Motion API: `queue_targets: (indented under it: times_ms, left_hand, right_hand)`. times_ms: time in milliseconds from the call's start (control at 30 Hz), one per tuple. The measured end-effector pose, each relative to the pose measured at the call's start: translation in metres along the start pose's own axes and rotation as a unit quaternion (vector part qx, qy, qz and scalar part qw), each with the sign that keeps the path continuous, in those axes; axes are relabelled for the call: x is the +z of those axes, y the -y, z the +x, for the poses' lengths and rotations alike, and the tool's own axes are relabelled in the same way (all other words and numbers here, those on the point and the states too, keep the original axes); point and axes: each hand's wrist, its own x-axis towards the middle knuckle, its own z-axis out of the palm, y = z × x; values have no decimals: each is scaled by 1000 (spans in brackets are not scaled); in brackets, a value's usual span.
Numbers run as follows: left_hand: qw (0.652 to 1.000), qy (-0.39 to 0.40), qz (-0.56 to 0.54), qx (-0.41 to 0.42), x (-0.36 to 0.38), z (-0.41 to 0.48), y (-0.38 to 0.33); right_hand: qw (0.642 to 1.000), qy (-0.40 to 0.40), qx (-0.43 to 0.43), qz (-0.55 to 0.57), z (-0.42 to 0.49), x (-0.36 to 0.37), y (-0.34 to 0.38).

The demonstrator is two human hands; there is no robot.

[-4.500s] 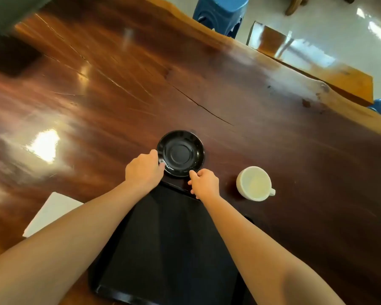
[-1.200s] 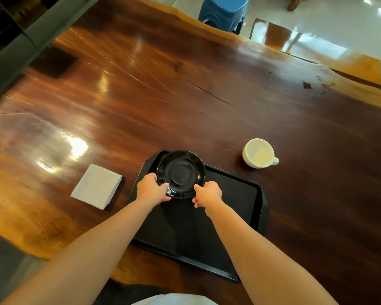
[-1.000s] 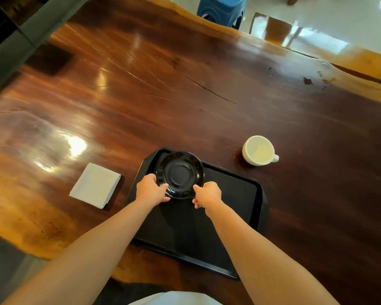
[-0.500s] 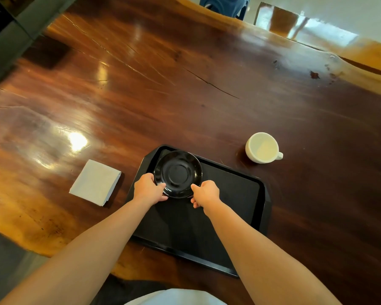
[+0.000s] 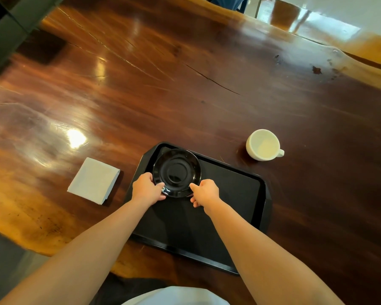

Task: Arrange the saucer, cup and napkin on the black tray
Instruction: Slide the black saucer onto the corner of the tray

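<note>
Head view: both hands are on the black saucer (image 5: 176, 172), which sits in the far left corner of the black tray (image 5: 229, 194). The left hand (image 5: 146, 190) curls around the saucer's near left rim; the right hand (image 5: 206, 192) pinches its near right rim, fingers folded in. The white cup (image 5: 264, 144) stands upright on the glossy wooden bench (image 5: 185, 84), off the tray, just beyond its far right corner, handle pointing right. The folded white napkin (image 5: 94, 180) lies flat on the bench, left of the tray.
</note>
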Motion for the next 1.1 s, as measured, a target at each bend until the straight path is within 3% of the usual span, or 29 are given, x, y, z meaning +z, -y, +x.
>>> queue_targets:
  times_ms: [467, 733, 967, 1100]
  left_hand:
    - [1000, 0, 18, 5, 0, 2, 3]
    - [996, 24, 85, 3, -18, -7, 2]
    - [991, 1, 131, 35, -41, -37, -13]
    - [975, -8, 200, 95, -38, -72, -24]
  right_hand:
    - [996, 56, 30, 65, 5, -2, -1]
    - [994, 56, 41, 83, -7, -23, -3]
    - [992, 81, 23, 97, -45, -53, -10]
    - [997, -2, -8, 75, -60, -58, -30]
